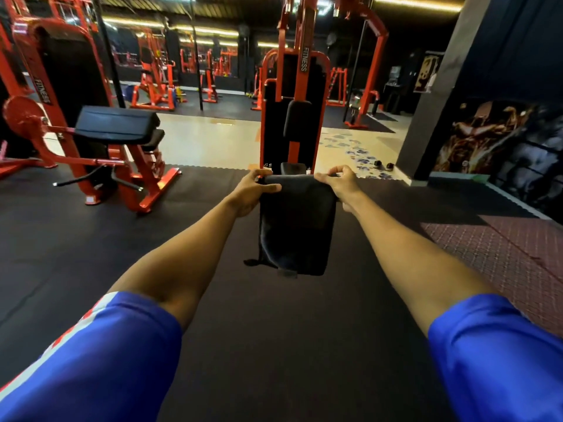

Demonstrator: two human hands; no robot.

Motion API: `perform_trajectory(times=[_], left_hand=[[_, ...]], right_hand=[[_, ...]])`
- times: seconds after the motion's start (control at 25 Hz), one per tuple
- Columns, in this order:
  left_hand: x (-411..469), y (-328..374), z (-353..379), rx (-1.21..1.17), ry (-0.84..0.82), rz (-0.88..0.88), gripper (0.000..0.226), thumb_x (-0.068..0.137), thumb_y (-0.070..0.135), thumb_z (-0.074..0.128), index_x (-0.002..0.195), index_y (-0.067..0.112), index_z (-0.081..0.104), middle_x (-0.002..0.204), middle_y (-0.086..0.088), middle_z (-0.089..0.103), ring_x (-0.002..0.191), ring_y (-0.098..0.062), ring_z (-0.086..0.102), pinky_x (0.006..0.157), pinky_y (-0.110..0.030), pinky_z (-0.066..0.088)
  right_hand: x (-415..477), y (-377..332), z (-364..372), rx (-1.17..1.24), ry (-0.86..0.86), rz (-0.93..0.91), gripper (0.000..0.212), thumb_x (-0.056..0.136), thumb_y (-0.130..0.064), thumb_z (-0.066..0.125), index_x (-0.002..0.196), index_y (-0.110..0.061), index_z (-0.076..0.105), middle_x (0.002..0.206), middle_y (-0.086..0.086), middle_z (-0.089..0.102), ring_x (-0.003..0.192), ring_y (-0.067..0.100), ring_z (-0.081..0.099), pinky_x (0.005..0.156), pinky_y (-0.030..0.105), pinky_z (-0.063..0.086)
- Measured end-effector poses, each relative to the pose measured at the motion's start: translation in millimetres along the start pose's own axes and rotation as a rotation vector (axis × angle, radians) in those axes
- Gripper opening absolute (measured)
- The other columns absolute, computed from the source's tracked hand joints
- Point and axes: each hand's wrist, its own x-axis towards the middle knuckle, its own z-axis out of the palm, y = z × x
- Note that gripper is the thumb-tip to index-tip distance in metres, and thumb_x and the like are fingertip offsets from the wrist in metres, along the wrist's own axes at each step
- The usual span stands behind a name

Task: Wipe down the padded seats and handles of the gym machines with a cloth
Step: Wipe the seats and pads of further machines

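A dark folded cloth [297, 226] hangs in front of me, held up by its top edge. My left hand [253, 190] pinches the top left corner and my right hand [339, 182] pinches the top right corner. Straight ahead stands a red machine [295, 86] with a black back pad [297, 120] and a small black seat [292, 168], just beyond the cloth. To the left is a red curl machine [100, 166] with a black arm pad [115, 124] and a black seat [152, 141].
Black rubber mats [91, 239] cover the floor around me, with a reddish mat [502, 257] at the right. A dark pillar [432, 102] and a mural wall [502, 147] stand at the right. Several more red machines fill the back of the room.
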Motion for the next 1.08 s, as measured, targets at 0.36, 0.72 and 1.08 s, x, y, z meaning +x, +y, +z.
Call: perform_trajectory(times=[0.36,0.72,1.08], left_hand=[[217,7,-99,0.257,0.165,-0.070,0.052,0.087,0.005,0.076,0.124,0.018,0.042,0.122,-0.011,0.052,0.104,-0.025,0.061,0.083,-0.041,0.061],[440,-47,-130,0.516,0.070,0.003,0.066,0.078,-0.003,0.081,0.138,0.014,0.058,0.137,-0.013,0.056,0.126,-0.029,0.054,0.109,-0.041,0.048],[628,-55,-165,0.649,0.194,-0.022,0.022,0.088,0.019,0.077,0.108,0.010,0.073,0.099,-0.006,0.072,0.088,-0.017,0.068,0.075,-0.026,0.058]], right_hand=[[191,-10,73,-0.320,0.040,-0.122,0.053,0.091,-0.003,0.075,0.115,-0.019,0.030,0.115,0.004,0.043,0.106,0.026,0.051,0.079,0.028,0.051],[428,25,105,-0.143,0.018,-0.069,0.043,0.082,-0.008,0.085,0.113,-0.016,0.057,0.115,0.007,0.059,0.106,0.022,0.058,0.087,0.031,0.050],[634,35,138,-0.568,-0.165,-0.168,0.033,0.094,-0.004,0.070,0.126,-0.014,0.069,0.124,0.006,0.066,0.115,0.021,0.059,0.093,0.029,0.046]])
